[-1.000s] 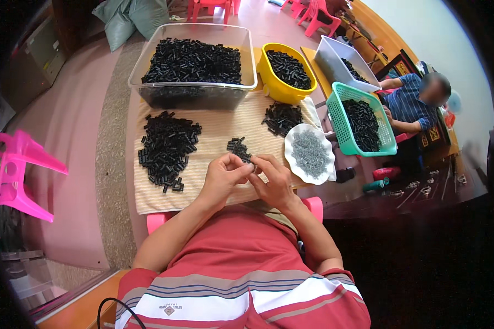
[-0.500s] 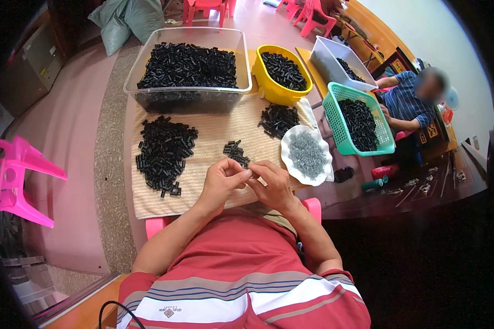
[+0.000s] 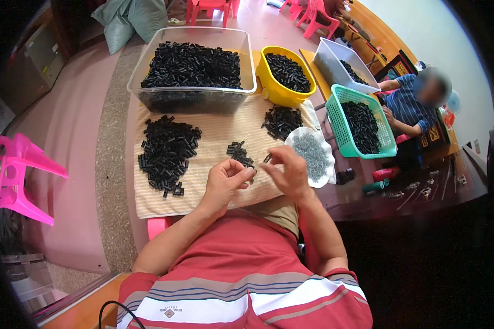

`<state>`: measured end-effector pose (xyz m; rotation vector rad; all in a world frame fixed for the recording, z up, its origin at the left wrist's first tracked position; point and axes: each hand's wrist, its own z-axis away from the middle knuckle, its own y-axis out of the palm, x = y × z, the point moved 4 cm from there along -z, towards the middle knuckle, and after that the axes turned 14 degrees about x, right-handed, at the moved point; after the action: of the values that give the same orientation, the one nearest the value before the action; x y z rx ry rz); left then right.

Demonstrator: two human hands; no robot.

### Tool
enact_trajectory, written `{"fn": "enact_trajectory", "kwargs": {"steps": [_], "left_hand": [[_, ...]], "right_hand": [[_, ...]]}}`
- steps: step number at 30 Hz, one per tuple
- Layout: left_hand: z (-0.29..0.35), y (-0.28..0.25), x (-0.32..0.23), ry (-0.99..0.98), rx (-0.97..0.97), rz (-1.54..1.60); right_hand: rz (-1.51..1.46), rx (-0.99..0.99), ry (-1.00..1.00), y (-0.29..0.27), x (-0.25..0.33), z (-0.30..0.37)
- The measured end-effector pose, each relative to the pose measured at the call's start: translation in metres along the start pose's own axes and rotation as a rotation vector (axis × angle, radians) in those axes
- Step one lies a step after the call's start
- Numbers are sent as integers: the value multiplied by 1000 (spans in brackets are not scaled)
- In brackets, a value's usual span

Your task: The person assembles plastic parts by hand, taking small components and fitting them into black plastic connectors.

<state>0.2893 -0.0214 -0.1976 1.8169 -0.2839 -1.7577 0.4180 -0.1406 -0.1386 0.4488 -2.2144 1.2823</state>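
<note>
My left hand [image 3: 224,185] is closed, thumb against forefinger, over the front of the towel. What it pinches, if anything, is too small to make out. Just to its right, my right hand [image 3: 290,173] holds a small black tubular piece [image 3: 267,158] at its fingertips. Beyond my left fingers lies a small heap of black pieces [image 3: 239,152]. A larger heap of the same pieces [image 3: 169,153] spreads at the left of the towel, and another heap [image 3: 282,122] sits farther right. A white wavy-rimmed dish [image 3: 331,174] of tiny clear or silvery parts stands beside my right hand.
Black pieces fill a clear bin [image 3: 192,100], a yellow tub [image 3: 287,98] and a green basket [image 3: 341,131]. A white bin [image 3: 329,57] stands behind the basket. A person in a blue striped shirt [image 3: 409,101] sits at the right. A pink stool [image 3: 22,178] stands left.
My right hand has drawn away from my left, rightward and slightly up, with a black piece in its fingers. My left hand stays nearly in place. The whole view has shifted slightly.
</note>
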Motion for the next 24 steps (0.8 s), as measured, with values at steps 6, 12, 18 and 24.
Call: {"fn": "enact_trajectory", "kwargs": {"steps": [6,12,18,24], "left_hand": [[0,0,-3,11,-18,-38],[0,-6,-3,47,-29,-42],[1,-8,-5,79,-54,-61],[0,-13,-9,102,-115,-23]], "right_hand": [[59,-140,82,-51,-26,-40],[240,-270,95,-83,-59,-87],[530,-230,108,-108,-103,-145],[440,-82,390,-110,-135,-152]]}}
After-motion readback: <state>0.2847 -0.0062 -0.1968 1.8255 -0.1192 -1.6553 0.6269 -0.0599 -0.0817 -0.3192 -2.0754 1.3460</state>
